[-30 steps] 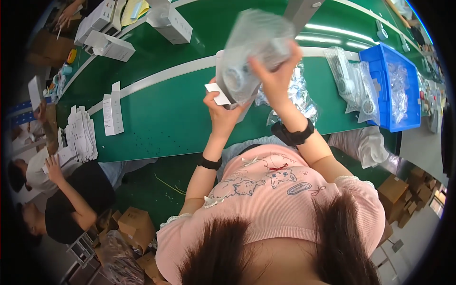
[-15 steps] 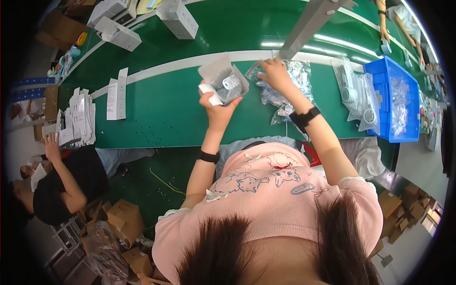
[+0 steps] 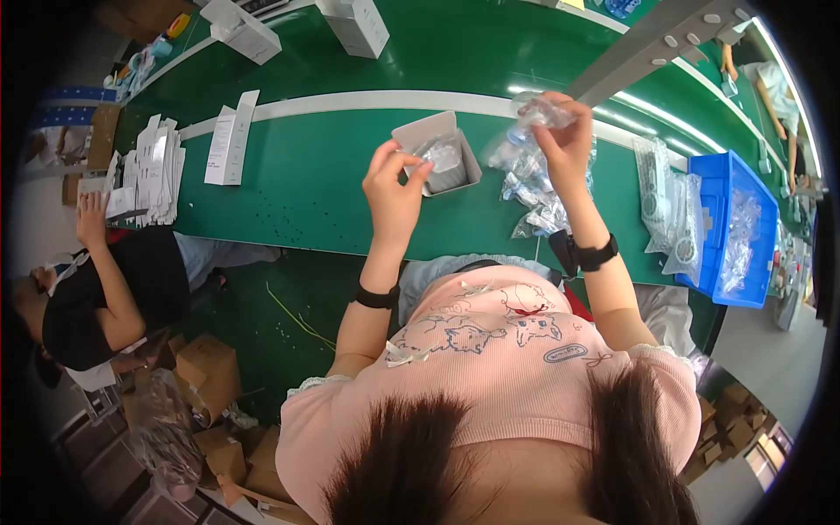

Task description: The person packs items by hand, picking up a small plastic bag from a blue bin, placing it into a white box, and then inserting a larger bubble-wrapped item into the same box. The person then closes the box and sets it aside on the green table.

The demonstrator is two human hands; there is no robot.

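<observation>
A person in a pink ribbed top works at a green counter (image 3: 306, 188) w/ two bare hands. Left hand (image 3: 394, 188), grip narrow, pinches a small clear plastic-wrapped part (image 3: 440, 157) at the mouth of one open grey cardboard box (image 3: 418, 136), which lies on the counter just beyond the fingers. Right hand (image 3: 564, 140), raised to the right of the box, grips one crinkled clear plastic bag (image 3: 541, 109) between thumb and fingers. Below it, a loose pile of more clear bagged parts (image 3: 529, 188) sits on the counter; number too jumbled to count. One black band on each wrist. Far right: one blue plastic crate (image 3: 719, 188), rigid, rectangular, w/ clear bags in it and two or so more bags draped beside it. Far side: two white cartons (image 3: 363, 26), boxy, matte. Left: two flat white folded cartons (image 3: 229, 140) side by side, then a fanned stack of paper sheets (image 3: 153, 171) near a second person (image 3: 96, 280) in black. Brown cardboard boxes (image 3: 206, 372) on the floor, near left.
</observation>
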